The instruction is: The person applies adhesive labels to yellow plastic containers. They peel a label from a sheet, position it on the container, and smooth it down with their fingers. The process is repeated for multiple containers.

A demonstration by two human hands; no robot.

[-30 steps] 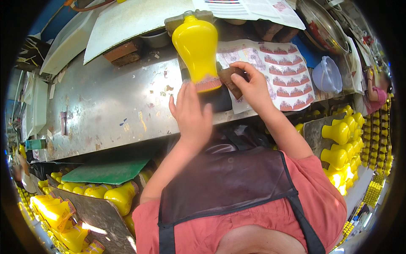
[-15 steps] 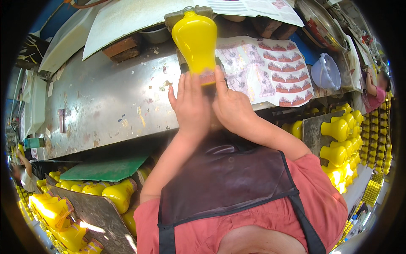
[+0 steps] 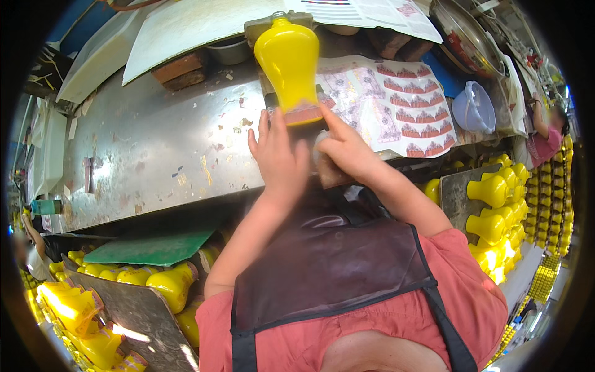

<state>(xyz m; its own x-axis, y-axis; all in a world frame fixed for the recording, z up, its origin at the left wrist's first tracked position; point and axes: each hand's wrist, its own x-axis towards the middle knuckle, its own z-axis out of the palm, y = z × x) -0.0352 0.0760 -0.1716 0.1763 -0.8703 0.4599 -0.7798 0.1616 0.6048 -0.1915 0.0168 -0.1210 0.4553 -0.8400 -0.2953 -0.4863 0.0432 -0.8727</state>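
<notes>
Pressing a reddish label band [image 3: 302, 116] on the yellow vase [image 3: 288, 62], both hands' grip seemingly open: left hand [image 3: 279, 158], right hand [image 3: 344, 149].

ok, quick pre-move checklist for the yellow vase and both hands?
1. Vase on the metal bench, neck pointing away: ok.
2. Left hand against the vase's base end: ok.
3. Right hand at the base, index finger on the band there: ok.
4. Band stuck flat all round: cannot tell, the far side is hidden.
5. Sticker sheet within reach, right of the vase: ok.
6. What the right palm holds: cannot tell, something brownish, mostly covered.
</notes>
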